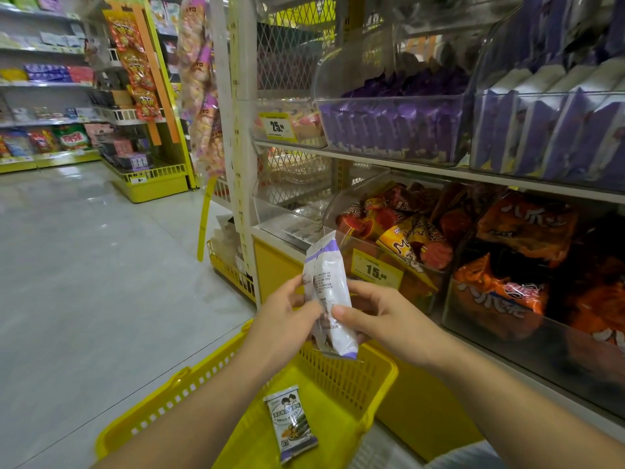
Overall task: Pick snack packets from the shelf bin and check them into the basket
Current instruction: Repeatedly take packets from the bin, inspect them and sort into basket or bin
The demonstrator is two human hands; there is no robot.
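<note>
Right, over on the left the grey shop floor (84, 265) runs off toward distant shelves, and low in the middle sits the yellow perforated plastic basket (203, 375), with one small white-and-purple snack packet with a green picture (292, 423) lying flat on its bottom. Just above the basket's far wall, the left hand (284, 319) has its fingers curled onto the left edge of a tall white foil packet with purple trim (329, 289), pinching it. That packet stands nearly upright, small-print side toward the camera, held in the air between both hands and not in the basket yet. On its other side the right hand (382, 316) clamps it, thumb laid across the lower front, fingers wrapped behind. So this looks like the checking step: reading the back before the drop. To do it well, I'd say hold the print flat to the eye, don't crush the foil, then release one hand and lower it straight down beside the packet lying there rather than tossing it at the rim. Further right, the clear plastic shelf bin of purple packets (389, 130) sits on the upper shelf, likely the source, and below it a clear bin of red and orange snack bags (399, 238) behind a yellow price tag (375, 269).
</note>
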